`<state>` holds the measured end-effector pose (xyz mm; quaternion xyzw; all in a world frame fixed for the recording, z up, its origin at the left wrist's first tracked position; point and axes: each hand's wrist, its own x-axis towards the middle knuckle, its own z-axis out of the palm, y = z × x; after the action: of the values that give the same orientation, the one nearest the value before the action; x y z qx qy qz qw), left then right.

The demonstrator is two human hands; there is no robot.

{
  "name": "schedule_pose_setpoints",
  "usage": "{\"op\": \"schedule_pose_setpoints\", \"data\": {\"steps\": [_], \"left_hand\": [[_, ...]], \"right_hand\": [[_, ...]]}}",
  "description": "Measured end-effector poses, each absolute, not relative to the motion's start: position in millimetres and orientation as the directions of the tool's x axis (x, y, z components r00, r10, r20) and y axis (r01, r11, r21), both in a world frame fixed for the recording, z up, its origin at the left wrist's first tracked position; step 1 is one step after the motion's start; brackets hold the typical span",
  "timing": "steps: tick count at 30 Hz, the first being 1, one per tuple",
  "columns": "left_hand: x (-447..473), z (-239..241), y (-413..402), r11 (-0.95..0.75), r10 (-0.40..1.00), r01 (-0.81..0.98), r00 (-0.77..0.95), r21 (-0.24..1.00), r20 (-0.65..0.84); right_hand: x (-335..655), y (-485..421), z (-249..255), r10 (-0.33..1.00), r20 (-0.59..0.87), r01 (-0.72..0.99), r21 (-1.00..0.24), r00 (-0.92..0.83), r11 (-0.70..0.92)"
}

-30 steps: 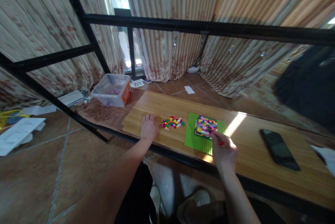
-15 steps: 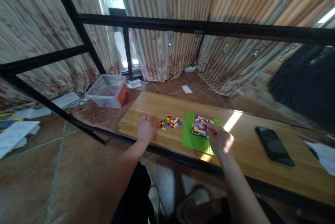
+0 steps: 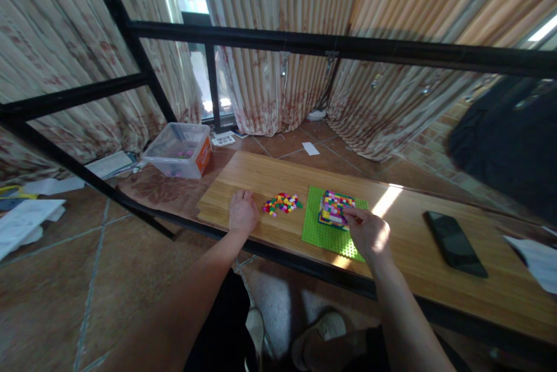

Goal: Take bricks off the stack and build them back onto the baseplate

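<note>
My right hand (image 3: 368,231) is over the right side of a block of multicoloured toy bricks (image 3: 336,207). Its thumb and finger are pinched at the top edge; whatever sits between them is too small to make out. The brick build stands on a green studded baseplate (image 3: 316,232). Left of the baseplate, a loose heap of small coloured bricks (image 3: 285,203) lies on the wooden board. Beside that heap my left hand (image 3: 242,212) rests palm down on the wood, fingers stretched out and holding nothing.
A black phone (image 3: 455,242) lies on the wooden board (image 3: 402,244) to the right. A clear plastic box (image 3: 178,151) with some pink pieces stands beyond the board's left end. Black metal bars (image 3: 278,40) cross in front of the curtains. White paper (image 3: 537,262) lies at far right.
My right hand has shifted very slightly right and its wrist has turned a little at the brick build. My left hand and the loose heap stay as they were.
</note>
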<state>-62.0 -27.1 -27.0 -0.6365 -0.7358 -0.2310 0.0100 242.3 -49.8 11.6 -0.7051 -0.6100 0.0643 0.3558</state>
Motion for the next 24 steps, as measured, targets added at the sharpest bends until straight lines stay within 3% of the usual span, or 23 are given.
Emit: {"op": "schedule_pose_setpoints", "data": {"steps": [6,14,24], "left_hand": [[-62,-26,-27,0.076,0.937,0.947,-0.175,0.312,0.302],[-62,-27,-27,0.08,0.932,0.948,-0.18,0.308,0.314],[-62,-28,-27,0.079,0.932,0.95,-0.178,0.302,0.315]], "right_hand": [[240,-49,5,0.874,0.326,0.724,-0.688,0.36,-0.042],[236,-45,6,0.836,0.207,0.465,-0.883,0.508,-0.064],[248,-34,-1,0.858,0.075,0.311,-0.945,0.507,-0.101]]}}
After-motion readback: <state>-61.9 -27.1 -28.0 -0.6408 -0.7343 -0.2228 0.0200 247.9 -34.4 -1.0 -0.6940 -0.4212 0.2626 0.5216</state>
